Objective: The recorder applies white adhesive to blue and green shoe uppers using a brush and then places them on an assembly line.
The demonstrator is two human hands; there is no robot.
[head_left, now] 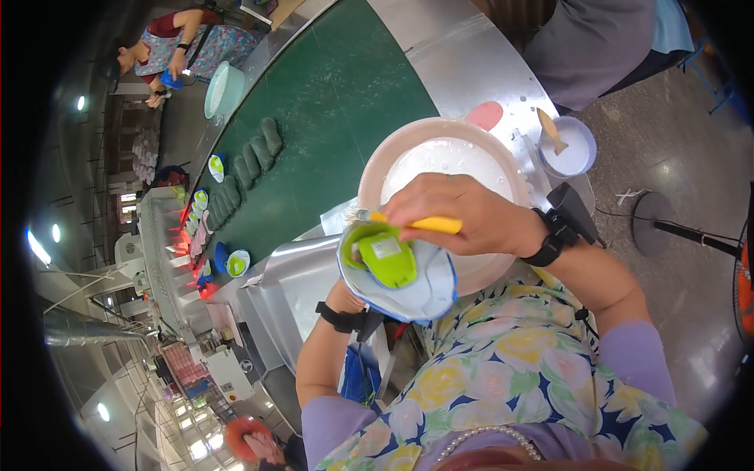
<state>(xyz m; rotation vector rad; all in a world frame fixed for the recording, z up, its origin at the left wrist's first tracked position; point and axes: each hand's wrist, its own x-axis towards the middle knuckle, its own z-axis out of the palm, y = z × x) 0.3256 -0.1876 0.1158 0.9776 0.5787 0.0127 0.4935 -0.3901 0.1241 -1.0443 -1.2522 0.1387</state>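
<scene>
My left hand [345,297], mostly hidden behind it, holds up a shoe upper [430,284] with pale lining, blue edging and a lime-green part [390,265] bearing a white label inside. Over the upper's opening, my right hand [463,206] grips a brush by its yellow handle [437,225]. The brush's bristles are at the upper's far left rim; whether they touch it I cannot tell. Just beyond my hands stands a pale pink basin [378,161] of white liquid, partly covered by my right hand and wrist.
A green conveyor belt [338,86] carries dark soles [255,153] and several shoe uppers [237,263]. At the right, a small tub [585,153] holds white liquid and a wooden-handled brush [552,129]. A fan stand [652,224] is on the floor. Other people sit across and beside the belt.
</scene>
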